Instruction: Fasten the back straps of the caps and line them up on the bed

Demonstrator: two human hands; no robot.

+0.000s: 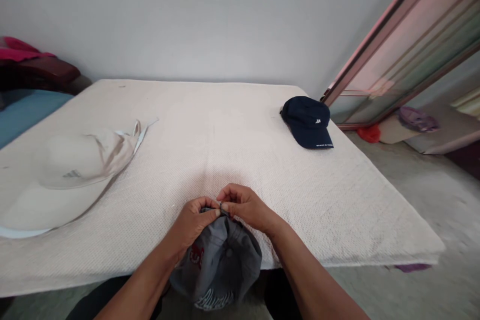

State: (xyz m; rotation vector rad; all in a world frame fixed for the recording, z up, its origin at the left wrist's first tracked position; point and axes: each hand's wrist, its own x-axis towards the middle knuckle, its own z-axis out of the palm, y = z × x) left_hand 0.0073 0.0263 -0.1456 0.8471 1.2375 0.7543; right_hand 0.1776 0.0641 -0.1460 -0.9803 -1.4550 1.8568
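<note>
A grey baseball cap point(240, 255) with red and white lettering hangs at the near edge of the covered table, its brim toward me. My left hand point(200, 215) pinches the cap's back edge between thumb and fingers. Right beside it, my right hand point(242, 205) is closed on the same edge, thumb and fingertips nearly meeting the left ones. The small part between the fingertips is mostly hidden. Farther off at the right lies a navy baseball cap point(305, 120) with small white lettering. On the left rests a cream wide-brimmed sun hat point(71, 165) with a grey logo.
A pale textured cloth covers the table point(232, 135), which meets a grey wall point(187, 20). Dark furniture with a pink cloth point(22, 52) stands at the far left. To the right are a glass sliding door point(390, 70) and the concrete floor point(442, 200).
</note>
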